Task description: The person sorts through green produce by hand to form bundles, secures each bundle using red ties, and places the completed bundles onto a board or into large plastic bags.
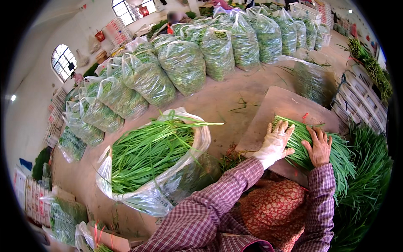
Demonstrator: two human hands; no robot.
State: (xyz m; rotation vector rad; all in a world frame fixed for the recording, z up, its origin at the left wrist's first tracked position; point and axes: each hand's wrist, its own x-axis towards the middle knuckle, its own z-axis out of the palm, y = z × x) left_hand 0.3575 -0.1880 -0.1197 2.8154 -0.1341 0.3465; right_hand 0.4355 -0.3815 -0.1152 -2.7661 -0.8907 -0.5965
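A thick bunch of garlic chives (299, 142) lies across a brown board (273, 107) in front of me, its stem ends toward the far side and its leaves toward the near right. My left hand (275, 143), in a whitish glove, rests on the bunch's left side with fingers outstretched. On the other side, my bare right hand (319, 148) lies over the leaves, its fingers spread. To my left stands an open clear plastic bag (201, 138), filled with loose garlic chives (147, 153). Small red bits (305, 116) show on the board beside the stems.
A large heap of garlic chives (365, 168) lies at my right. Stacked white crates (361, 98) rise behind it, with greens on top. Rows of filled plastic bags (180, 67) curve across the concrete floor (205, 103). Another person (178, 19) is at the back. Cardboard (113, 239) lies lower left.
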